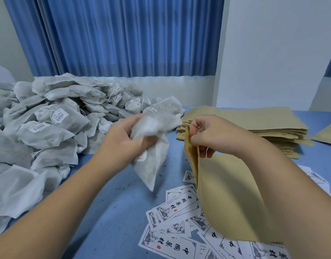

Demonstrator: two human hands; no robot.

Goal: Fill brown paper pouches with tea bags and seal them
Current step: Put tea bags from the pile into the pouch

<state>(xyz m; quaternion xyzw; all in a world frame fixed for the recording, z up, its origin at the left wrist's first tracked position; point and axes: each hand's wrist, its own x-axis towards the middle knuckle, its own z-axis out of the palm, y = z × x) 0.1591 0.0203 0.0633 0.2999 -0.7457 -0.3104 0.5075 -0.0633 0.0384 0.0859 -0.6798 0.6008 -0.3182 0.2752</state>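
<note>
While labels [176, 208] litter table [114, 212], pouch stack [254, 126] behind

A blue surface [108, 212] is seen, flecked with small dark crumbs. A large heap of grey-white tea bags [48, 128] is piled along its left side. A stack of flat brown paper pouches [254, 126] is laid at the far right. Printed white labels [177, 227] with black characters are scattered near the front edge, overlapping.
</note>
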